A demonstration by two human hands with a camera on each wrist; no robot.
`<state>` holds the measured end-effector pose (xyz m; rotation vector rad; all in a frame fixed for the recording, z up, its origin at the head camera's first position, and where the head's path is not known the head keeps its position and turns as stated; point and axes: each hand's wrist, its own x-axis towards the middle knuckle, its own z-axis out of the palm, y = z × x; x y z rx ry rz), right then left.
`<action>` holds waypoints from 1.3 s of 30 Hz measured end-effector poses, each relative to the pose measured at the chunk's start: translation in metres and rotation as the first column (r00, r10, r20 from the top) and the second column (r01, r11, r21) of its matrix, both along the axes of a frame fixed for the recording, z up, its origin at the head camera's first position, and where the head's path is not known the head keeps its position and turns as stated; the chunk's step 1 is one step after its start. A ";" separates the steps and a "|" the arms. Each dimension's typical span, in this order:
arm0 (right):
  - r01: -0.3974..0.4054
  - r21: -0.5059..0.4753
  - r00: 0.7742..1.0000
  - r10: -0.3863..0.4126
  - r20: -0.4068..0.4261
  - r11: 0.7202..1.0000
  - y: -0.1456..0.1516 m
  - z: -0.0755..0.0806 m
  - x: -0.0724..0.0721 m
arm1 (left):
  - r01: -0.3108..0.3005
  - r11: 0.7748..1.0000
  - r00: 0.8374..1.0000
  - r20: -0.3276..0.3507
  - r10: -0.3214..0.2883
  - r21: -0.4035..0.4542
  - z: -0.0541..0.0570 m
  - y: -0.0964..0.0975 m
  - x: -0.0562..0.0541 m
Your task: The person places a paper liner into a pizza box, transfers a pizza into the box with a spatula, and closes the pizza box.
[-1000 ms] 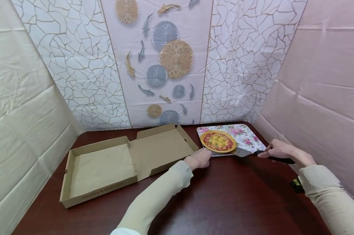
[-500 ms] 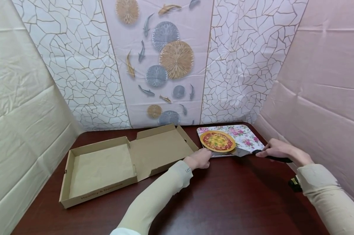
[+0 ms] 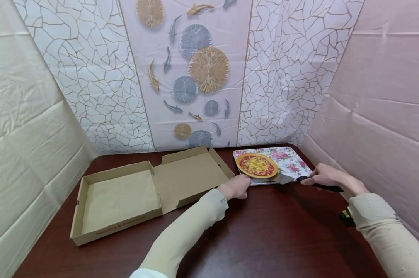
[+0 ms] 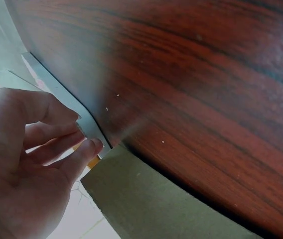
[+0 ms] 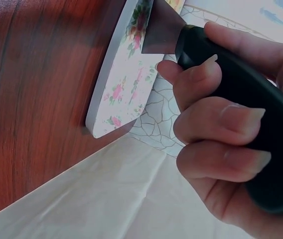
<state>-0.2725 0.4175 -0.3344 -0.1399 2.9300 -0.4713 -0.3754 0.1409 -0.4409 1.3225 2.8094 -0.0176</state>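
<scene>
A round pizza (image 3: 256, 166) with a yellow-orange rim lies over the left part of a floral tray (image 3: 294, 156) at the back right. My right hand (image 3: 326, 176) grips the black handle of a spatula (image 3: 283, 178). The spatula's metal blade reaches under the pizza's right front edge; its front end is hidden there. In the right wrist view, curled fingers (image 5: 216, 124) wrap the handle. At the tray's near left corner, my left hand (image 3: 238, 186) holds the tray's rim; thumb and fingertips meet at the rim (image 4: 94, 130) in the left wrist view.
An opened cardboard pizza box (image 3: 122, 200) stands on the left of the dark red table (image 3: 265, 231), its lid (image 3: 190, 175) folded out toward the tray. The lid's corner sits next to my left hand. Fabric walls enclose the back and both sides.
The spatula and my right hand have shifted slightly left, the blade going a little further under the pizza. The pizza has edged left on the tray. My left hand stays nearly still.
</scene>
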 end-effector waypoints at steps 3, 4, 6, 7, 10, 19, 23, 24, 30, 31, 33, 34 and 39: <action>0.000 0.000 1.000 0.000 -0.005 1.000 0.001 -0.001 -0.001 | 0.001 1.000 1.000 -0.005 -0.001 -0.004 0.000 0.000 0.000; 0.006 0.002 1.000 -0.006 -0.003 1.000 0.001 -0.002 -0.001 | 0.004 1.000 1.000 -0.005 -0.004 -0.006 0.001 0.000 0.000; 0.010 0.002 1.000 -0.010 -0.002 1.000 0.001 -0.003 -0.002 | 0.007 1.000 1.000 -0.005 -0.007 -0.009 0.001 0.000 0.001; 0.011 0.000 1.000 -0.011 -0.003 1.000 0.002 -0.004 -0.003 | 0.007 1.000 1.000 -0.005 -0.007 -0.010 0.001 0.000 0.001; 0.009 -0.004 1.000 -0.009 -0.006 1.000 0.001 -0.005 -0.004 | 0.008 1.000 1.000 -0.007 -0.008 -0.014 0.002 0.000 0.001; 0.021 -0.015 1.000 -0.021 -0.017 1.000 -0.001 -0.007 -0.007 | 0.002 1.000 1.000 -0.031 -0.002 -0.024 0.004 0.000 0.002; 0.014 -0.010 1.000 -0.015 -0.020 1.000 -0.003 -0.009 -0.010 | 0.002 0.999 1.000 -0.020 -0.002 -0.032 0.002 0.000 0.003; 0.014 -0.008 1.000 -0.014 -0.018 1.000 -0.003 -0.009 -0.010 | 0.000 0.999 1.000 -0.014 0.000 -0.035 0.001 0.000 0.003; 0.012 -0.001 1.000 -0.012 -0.013 1.000 -0.007 -0.009 -0.013 | 0.006 0.999 1.000 -0.023 -0.007 -0.044 0.002 0.000 0.004; 0.011 -0.001 1.000 -0.011 -0.016 1.000 -0.007 -0.009 -0.014 | 0.007 0.999 1.000 -0.025 -0.008 -0.043 0.002 0.000 0.003; 0.011 0.002 1.000 -0.011 -0.018 1.000 -0.008 -0.009 -0.014 | 0.008 0.999 1.000 -0.027 -0.009 -0.044 0.002 -0.001 0.003; 0.012 0.003 1.000 -0.012 -0.019 1.000 -0.008 -0.009 -0.014 | 0.008 0.999 1.000 -0.027 -0.009 -0.043 0.002 -0.001 0.003; 0.021 0.001 1.000 -0.021 -0.009 1.000 -0.008 -0.010 -0.015 | 0.011 0.999 1.000 -0.009 -0.012 -0.039 0.001 -0.001 0.002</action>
